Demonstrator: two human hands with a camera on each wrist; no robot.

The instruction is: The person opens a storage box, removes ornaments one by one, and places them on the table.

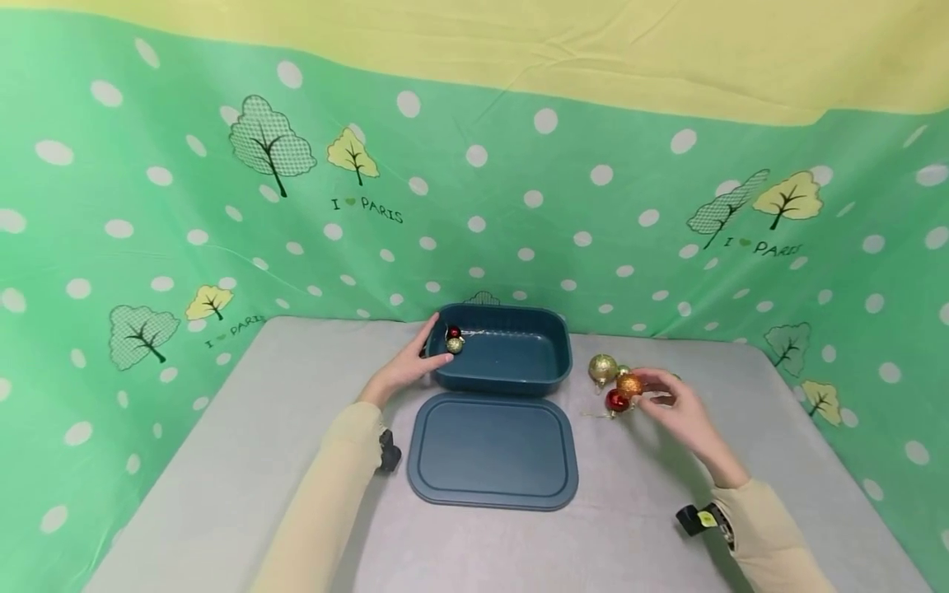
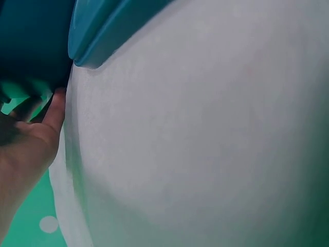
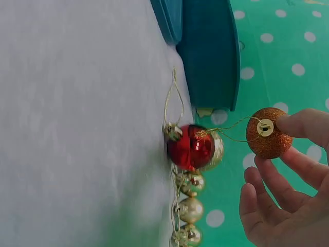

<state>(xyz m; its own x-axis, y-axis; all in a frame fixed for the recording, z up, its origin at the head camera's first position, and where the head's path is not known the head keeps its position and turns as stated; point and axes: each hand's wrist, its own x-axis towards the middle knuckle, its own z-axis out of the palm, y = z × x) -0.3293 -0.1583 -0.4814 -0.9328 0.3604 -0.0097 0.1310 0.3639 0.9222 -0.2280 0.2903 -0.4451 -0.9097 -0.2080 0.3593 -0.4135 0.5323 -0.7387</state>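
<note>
My right hand [image 1: 678,409] pinches an orange glitter Christmas bauble [image 3: 269,145] between thumb and fingers. In the right wrist view its gold cap and thread loop face the camera, and it hangs clear of the tablecloth. Just below and beside it lie a shiny red bauble [image 1: 617,401] and a larger gold bauble [image 1: 603,368]. My left hand [image 1: 403,371] rests against the left end of a dark blue box [image 1: 504,384], its thumb at the front corner and its fingers along the outer side. Inside the box, at the left, are a small dark red bauble [image 1: 454,332] and a gold one [image 1: 455,346].
The box's flat blue lid [image 1: 493,451] lies in front of it. Several small gold baubles [image 3: 190,210] stand in a row in the right wrist view. A grey-white cloth [image 1: 311,371] covers the table, and a green dotted curtain [image 1: 504,255] hangs behind.
</note>
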